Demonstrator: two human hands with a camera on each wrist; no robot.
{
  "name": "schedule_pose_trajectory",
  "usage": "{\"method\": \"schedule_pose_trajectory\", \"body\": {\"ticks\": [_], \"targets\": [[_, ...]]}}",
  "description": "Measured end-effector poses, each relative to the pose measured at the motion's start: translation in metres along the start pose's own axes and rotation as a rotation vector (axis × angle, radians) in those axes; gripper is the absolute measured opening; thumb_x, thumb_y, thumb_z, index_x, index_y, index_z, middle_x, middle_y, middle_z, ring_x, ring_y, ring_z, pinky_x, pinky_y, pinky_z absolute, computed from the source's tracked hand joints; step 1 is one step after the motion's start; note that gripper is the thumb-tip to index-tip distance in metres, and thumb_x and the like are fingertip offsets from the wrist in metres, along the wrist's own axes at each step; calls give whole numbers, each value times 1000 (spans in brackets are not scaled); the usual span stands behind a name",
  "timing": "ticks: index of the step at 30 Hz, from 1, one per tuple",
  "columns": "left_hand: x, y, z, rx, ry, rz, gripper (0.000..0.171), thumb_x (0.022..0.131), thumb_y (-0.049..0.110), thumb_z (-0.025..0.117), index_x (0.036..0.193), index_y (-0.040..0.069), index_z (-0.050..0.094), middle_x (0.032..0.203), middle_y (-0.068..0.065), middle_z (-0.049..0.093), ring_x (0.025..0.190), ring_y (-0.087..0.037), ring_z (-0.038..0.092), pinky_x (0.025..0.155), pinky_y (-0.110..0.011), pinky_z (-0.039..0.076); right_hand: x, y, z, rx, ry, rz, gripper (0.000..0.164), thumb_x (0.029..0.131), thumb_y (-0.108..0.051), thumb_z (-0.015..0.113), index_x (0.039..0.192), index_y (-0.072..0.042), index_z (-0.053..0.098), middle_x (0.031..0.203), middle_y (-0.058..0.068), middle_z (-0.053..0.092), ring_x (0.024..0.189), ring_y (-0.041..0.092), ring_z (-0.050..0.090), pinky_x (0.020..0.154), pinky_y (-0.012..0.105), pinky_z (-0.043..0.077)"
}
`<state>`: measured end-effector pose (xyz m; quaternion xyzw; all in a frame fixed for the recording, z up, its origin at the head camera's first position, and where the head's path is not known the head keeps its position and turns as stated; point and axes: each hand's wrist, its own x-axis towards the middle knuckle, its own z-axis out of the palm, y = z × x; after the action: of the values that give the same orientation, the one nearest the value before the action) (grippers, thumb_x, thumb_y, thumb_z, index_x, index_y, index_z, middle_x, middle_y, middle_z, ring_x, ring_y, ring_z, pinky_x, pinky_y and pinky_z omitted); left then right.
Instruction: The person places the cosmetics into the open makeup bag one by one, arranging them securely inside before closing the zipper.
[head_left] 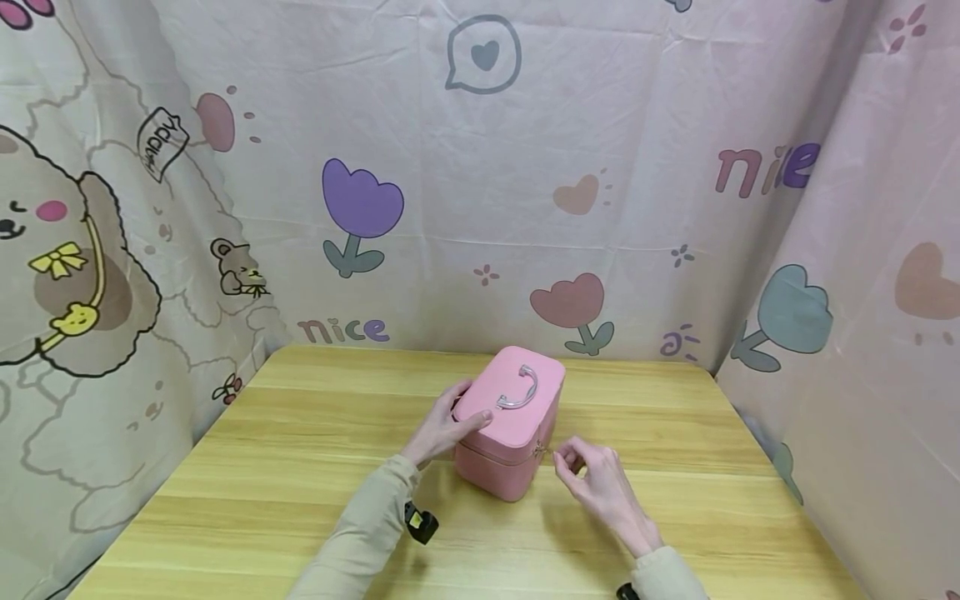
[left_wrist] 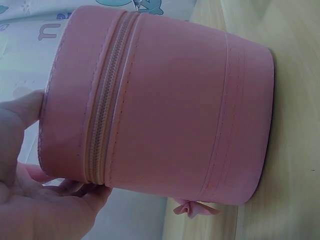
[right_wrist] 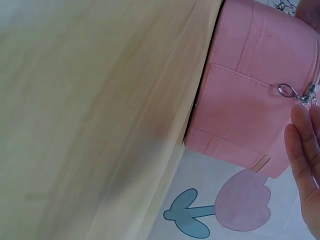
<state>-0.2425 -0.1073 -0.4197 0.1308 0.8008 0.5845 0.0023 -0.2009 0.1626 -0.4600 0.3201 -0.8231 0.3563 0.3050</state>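
Observation:
A pink zippered case (head_left: 498, 471) with a silver handle (head_left: 531, 392) on its lid stands upright on the table. My left hand (head_left: 442, 429) grips it at the lid, thumb on top and fingers round the left side. The left wrist view shows the closed zipper (left_wrist: 105, 105) running below the lid, and a small pink bow (left_wrist: 192, 208) low on one side. A metal zipper pull with a ring (right_wrist: 286, 90) hangs at the case's right face. My right hand (head_left: 600, 483) is beside it, fingers loosely bent, fingertips right at the pull.
The wooden table (head_left: 330, 392) extends around the case. Behind and at both sides hangs a printed curtain (head_left: 465, 167). Black wrist cameras, one of them the left camera (head_left: 421, 523), sit under the sleeves.

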Motion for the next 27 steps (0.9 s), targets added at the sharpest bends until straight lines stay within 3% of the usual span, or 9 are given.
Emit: {"method": "schedule_pose_trajectory", "body": {"ticks": [10, 15, 25, 27], "targets": [[1, 1, 1, 24, 4, -15, 82, 91, 27, 73, 153, -6, 32, 159, -29, 33, 148, -46, 34, 124, -57, 27, 2, 4, -8, 71, -105, -27, 15, 82, 4, 74, 79, -10, 70, 65, -7, 68, 61, -10, 55, 58, 10, 52], [1, 0, 2, 40, 2, -22, 82, 91, 29, 72, 154, -4, 32, 160, -28, 32, 148, -46, 32, 125, -57, 26, 2, 4, -10, 60, -92, -9, 20, 86, 2, 72, 77, -16, 71, 64, -8, 67, 63, -10, 57, 59, 10, 52], [-1, 0, 2, 29, -2, -34, 84, 91, 29, 72, 155, -4, 30, 162, -28, 28, 149, -47, 30, 125, -58, 24, 4, -1, -12, 16, -27, 192, 35, 94, -7, 66, 62, -21, 66, 57, -2, 68, 57, -3, 61, 55, 21, 55], [-1, 0, 2, 34, -3, -37, 84, 91, 30, 72, 155, -4, 30, 161, -28, 28, 149, -47, 30, 125, -59, 24, 5, -3, -12, 6, 1, 217, 30, 94, -7, 67, 66, -19, 68, 59, -1, 68, 59, -1, 62, 57, 24, 57]]}}
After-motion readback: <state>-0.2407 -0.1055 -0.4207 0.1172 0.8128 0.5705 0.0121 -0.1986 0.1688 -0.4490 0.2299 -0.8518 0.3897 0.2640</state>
